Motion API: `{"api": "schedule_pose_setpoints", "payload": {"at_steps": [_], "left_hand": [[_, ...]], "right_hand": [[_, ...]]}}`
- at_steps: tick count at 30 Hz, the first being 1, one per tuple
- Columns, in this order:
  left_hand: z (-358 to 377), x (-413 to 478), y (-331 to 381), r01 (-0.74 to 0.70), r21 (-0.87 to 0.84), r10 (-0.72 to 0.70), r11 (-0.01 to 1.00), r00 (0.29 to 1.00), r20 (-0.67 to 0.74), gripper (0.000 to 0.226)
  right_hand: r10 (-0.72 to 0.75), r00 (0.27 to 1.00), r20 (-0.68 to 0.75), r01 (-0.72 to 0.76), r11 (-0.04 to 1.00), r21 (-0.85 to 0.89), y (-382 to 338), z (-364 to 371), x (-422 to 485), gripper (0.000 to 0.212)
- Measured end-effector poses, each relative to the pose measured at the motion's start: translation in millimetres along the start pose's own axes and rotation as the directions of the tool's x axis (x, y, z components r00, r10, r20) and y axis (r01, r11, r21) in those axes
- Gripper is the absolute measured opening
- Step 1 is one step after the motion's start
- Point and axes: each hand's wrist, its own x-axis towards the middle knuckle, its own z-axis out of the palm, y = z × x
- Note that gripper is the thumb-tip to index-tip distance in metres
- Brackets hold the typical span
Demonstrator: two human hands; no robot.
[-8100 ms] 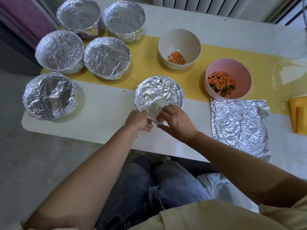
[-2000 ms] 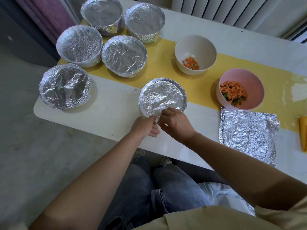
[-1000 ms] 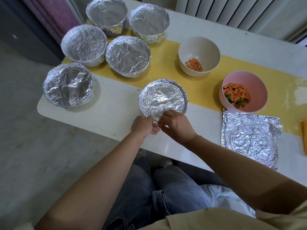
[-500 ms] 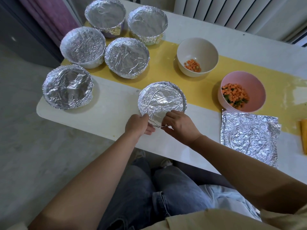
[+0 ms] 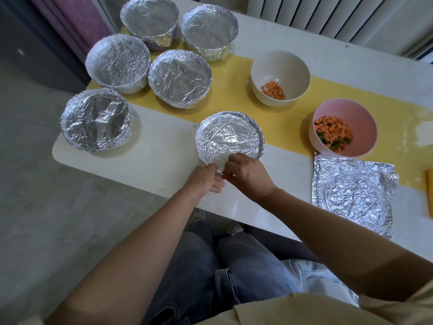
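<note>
Pinching the near foil edge of the foil-covered bowl (image 5: 229,137) with left hand (image 5: 203,179) and right hand (image 5: 247,175), directly ahead of both. Compared with a moment before, drawn closer together, nearly touching.

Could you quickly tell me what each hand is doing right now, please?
Left hand: closed, pinching the near foil edge of the foil-covered dish.
Right hand: closed, pinching that same foil edge beside it.
</note>
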Motion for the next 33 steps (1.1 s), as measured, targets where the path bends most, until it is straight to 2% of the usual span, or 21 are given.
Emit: {"api": "schedule_pose_setpoints", "payload": {"at_steps": [2,7,13,16,20,22,27,33], "left_hand": [[-0.5,-1.0,0.3,0.015,0.014,-0.016,1.000,1.000,0.018,0.046],[1.6,6.0,-5.4,-0.039,-0.035,0.038,0.999,0.998,-0.047,0.041],[-6.9,7.7,-3.6,-0.076,-0.060,0.075,0.995,0.997,-0.015,0.042],[-5.6,11.0,-6.9,-0.096,-0.003,0.095,0.995,0.993,-0.068,0.048],[-0.7,10.2,-10.2,-0.047,0.064,0.051,0.997,0.997,-0.064,0.051],[4.1,11.1,-10.9,-0.053,0.027,0.055,0.998,0.997,-0.051,0.044],[6.5,13.5,-7.1,-0.051,0.034,0.054,0.998,0.993,-0.105,0.044],[7.3,11.1,-7.6,-0.049,0.004,0.049,0.999,0.995,-0.090,0.044]], "right_hand": [[-0.009,1.000,0.001,0.009,1.000,-0.002,1.4,-0.2,1.4,0.022],[-0.026,0.999,0.044,0.025,0.999,0.027,3.9,-3.5,-1.7,0.012],[-0.019,0.999,0.027,0.021,0.997,-0.071,17.4,-16.5,-14.5,0.020],[-0.043,0.999,0.016,0.045,0.995,-0.094,17.3,-14.8,-14.0,0.021],[-0.035,0.999,-0.005,0.034,0.996,-0.081,10.6,-10.6,-9.3,0.022],[-0.032,0.999,-0.007,0.032,0.997,-0.066,7.4,-7.3,-7.0,0.020],[-0.007,1.000,-0.003,0.007,0.999,-0.050,4.2,-5.4,-4.2,0.018],[-0.020,1.000,-0.012,0.020,0.999,-0.042,5.9,-7.0,-4.3,0.030]]}}
